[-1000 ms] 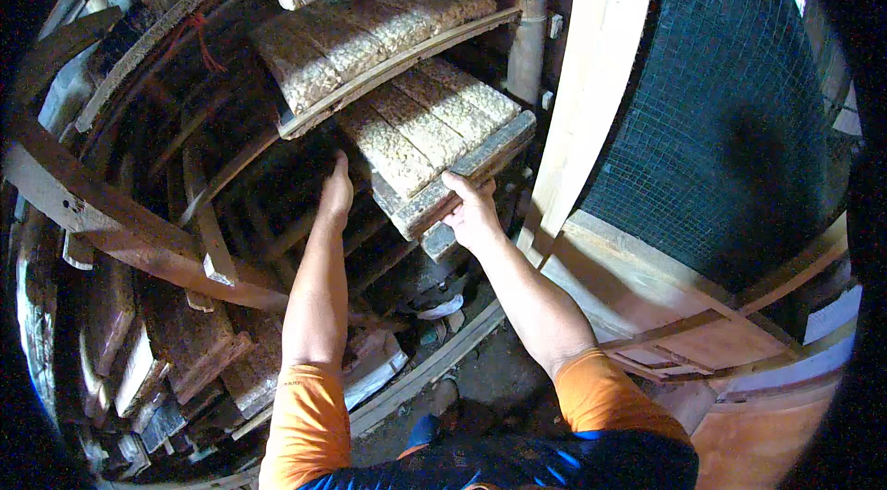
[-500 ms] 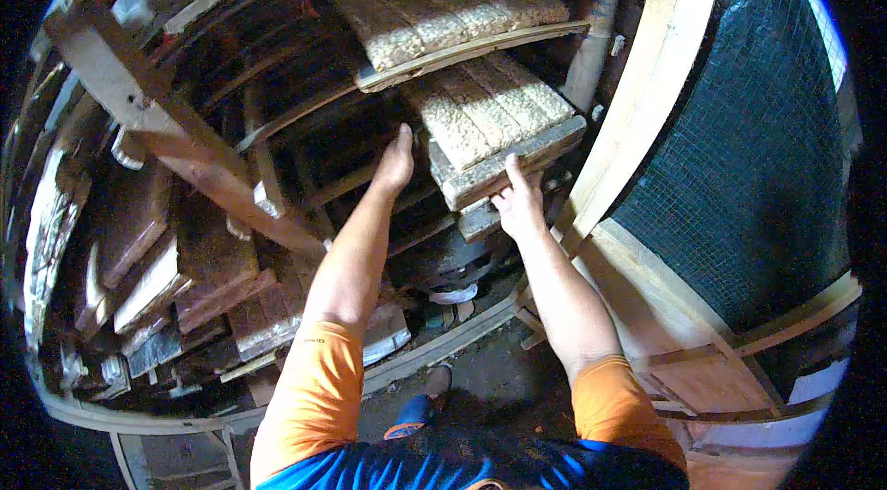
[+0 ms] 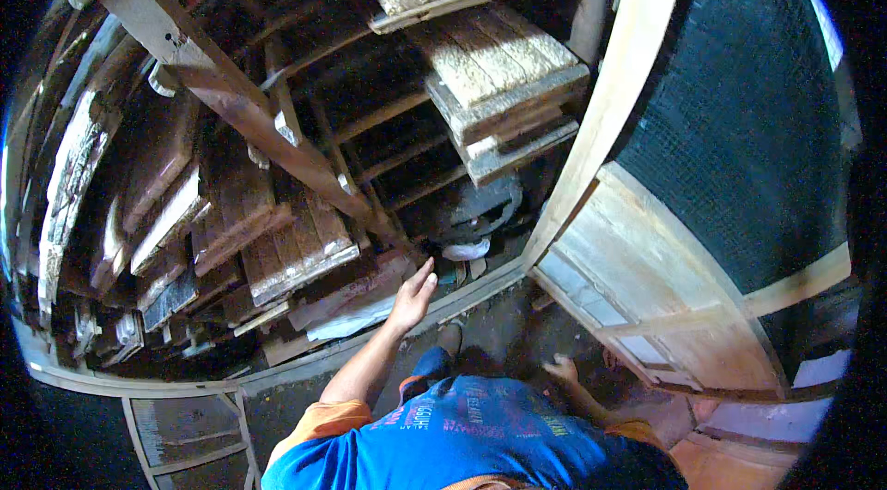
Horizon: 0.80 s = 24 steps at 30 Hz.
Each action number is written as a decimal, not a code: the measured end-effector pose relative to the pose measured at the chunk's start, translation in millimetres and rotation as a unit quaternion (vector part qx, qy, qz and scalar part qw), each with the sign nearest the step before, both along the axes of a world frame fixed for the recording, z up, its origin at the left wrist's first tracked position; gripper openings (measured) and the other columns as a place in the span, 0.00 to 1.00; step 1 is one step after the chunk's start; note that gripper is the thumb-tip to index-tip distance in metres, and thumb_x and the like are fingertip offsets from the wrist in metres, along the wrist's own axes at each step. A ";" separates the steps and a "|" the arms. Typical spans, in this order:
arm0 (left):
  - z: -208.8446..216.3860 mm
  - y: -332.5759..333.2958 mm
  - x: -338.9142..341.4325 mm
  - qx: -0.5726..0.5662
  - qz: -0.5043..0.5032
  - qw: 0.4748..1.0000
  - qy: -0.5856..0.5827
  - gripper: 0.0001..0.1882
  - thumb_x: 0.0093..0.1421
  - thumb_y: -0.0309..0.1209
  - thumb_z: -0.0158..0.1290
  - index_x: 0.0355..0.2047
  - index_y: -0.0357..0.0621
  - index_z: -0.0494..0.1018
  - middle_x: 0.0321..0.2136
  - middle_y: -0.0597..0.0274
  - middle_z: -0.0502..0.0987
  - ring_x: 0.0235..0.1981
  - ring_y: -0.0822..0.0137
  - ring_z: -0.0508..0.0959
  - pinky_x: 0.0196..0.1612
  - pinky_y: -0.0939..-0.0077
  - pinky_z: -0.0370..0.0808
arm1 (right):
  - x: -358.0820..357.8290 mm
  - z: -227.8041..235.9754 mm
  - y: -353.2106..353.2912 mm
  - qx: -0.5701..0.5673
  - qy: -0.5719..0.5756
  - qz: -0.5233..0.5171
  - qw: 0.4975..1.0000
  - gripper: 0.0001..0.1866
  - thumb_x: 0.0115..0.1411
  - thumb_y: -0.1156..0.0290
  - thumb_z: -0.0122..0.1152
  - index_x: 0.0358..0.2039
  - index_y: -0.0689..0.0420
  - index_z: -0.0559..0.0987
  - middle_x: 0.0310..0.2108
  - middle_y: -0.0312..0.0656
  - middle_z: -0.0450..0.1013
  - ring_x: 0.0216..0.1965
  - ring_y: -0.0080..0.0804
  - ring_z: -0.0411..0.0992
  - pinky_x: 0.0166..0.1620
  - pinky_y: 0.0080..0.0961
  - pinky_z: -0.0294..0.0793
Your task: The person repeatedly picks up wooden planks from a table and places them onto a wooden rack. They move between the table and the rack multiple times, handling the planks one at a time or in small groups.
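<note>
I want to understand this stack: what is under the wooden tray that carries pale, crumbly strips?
Under the wooden tray, a wooden piece shows, and below it the front of a greyish board. The tray covers the rest, so whether anything lies farther back cannot be seen.

The person wears a bright blue fabric T-shirt (image 3: pixel 434 453) with 2 short orange sleeves, the left sleeve (image 3: pixel 319 425) and the right sleeve (image 3: pixel 644 437), the latter darker in shadow. Small printed lettering (image 3: pixel 471 418) runs in several rows across the blue cloth, pinkish red in places and paler in others. The fabric falls in soft creases toward the left side. At the lower edge of the view, a curved orange collar (image 3: pixel 490 483) shows in part. Blue cloth legwear (image 3: pixel 432 364) covers 1 visible leg, with a narrow orange edge (image 3: pixel 407 387) beside it. Both forearms are bare below the sleeves.
</note>
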<state>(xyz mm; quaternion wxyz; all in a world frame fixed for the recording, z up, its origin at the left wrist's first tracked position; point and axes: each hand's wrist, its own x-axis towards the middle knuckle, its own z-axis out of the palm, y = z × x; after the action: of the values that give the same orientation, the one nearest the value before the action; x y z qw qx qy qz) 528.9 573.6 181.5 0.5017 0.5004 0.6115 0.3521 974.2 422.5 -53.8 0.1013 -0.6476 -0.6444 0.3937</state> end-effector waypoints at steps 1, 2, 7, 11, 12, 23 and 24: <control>0.1 -2.1 0.7 -0.013 0.004 1.000 0.017 0.32 0.70 0.43 0.45 0.67 0.35 0.57 0.67 0.47 0.60 0.68 0.58 0.60 0.68 0.69 0.55 | 32.5 -19.0 -37.6 -0.209 -0.039 -0.011 0.977 0.29 0.58 0.56 0.63 0.55 0.61 0.74 0.41 0.51 0.78 0.31 0.39 0.77 0.35 0.38 0.78; 2.8 4.6 1.7 0.062 0.000 0.996 0.068 0.32 0.70 0.42 0.46 0.66 0.34 0.58 0.66 0.46 0.60 0.68 0.58 0.60 0.68 0.69 0.56 | 59.1 -29.0 -80.0 -0.301 0.006 -0.071 0.951 0.28 0.58 0.56 0.62 0.54 0.60 0.74 0.41 0.50 0.78 0.31 0.39 0.77 0.35 0.39 0.78; 46.2 75.6 31.9 0.164 0.005 0.985 -0.054 0.35 0.71 0.38 0.44 0.71 0.37 0.42 0.71 0.45 0.46 0.72 0.61 0.48 0.70 0.72 0.47 | 110.1 -25.3 -178.5 -0.385 0.160 -0.376 0.827 0.25 0.60 0.56 0.60 0.53 0.59 0.74 0.39 0.47 0.77 0.31 0.40 0.77 0.34 0.41 0.78; 89.0 130.6 64.5 0.215 -0.003 0.965 -0.147 0.38 0.72 0.39 0.42 0.71 0.37 0.36 0.72 0.48 0.41 0.72 0.61 0.44 0.70 0.72 0.43 | 106.2 -17.4 -167.5 -0.315 0.279 -0.438 0.794 0.23 0.61 0.56 0.58 0.51 0.58 0.74 0.38 0.45 0.77 0.31 0.41 0.77 0.34 0.43 0.78; 94.2 140.3 71.3 0.188 -0.004 0.964 -0.186 0.37 0.72 0.40 0.42 0.71 0.37 0.37 0.72 0.48 0.41 0.72 0.61 0.44 0.71 0.71 0.43 | 105.7 -19.7 -160.5 -0.296 0.307 -0.437 0.792 0.22 0.62 0.57 0.57 0.51 0.58 0.74 0.38 0.44 0.77 0.30 0.41 0.77 0.34 0.44 0.78; -26.0 135.9 74.3 0.010 0.124 0.973 -0.197 0.40 0.68 0.40 0.51 0.70 0.33 0.45 0.71 0.45 0.48 0.71 0.58 0.51 0.70 0.68 0.47 | 106.4 -57.9 -136.1 -0.182 0.141 -0.314 0.921 0.18 0.64 0.61 0.58 0.50 0.58 0.73 0.36 0.42 0.77 0.31 0.43 0.78 0.30 0.46 0.78; -38.4 140.0 75.3 -0.029 0.118 0.973 -0.197 0.45 0.65 0.39 0.55 0.70 0.33 0.41 0.71 0.44 0.45 0.72 0.56 0.49 0.70 0.68 0.47 | 110.5 -47.3 -141.6 -0.195 0.216 -0.362 0.886 0.19 0.64 0.61 0.58 0.50 0.58 0.73 0.37 0.42 0.76 0.32 0.42 0.77 0.30 0.46 0.78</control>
<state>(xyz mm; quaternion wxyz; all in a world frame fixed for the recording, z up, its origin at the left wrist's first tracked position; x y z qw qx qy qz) 604.1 713.6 143.1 0.5813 0.3306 0.5655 0.4827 1084.7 281.0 -101.1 0.2449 -0.7417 -0.2378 0.5774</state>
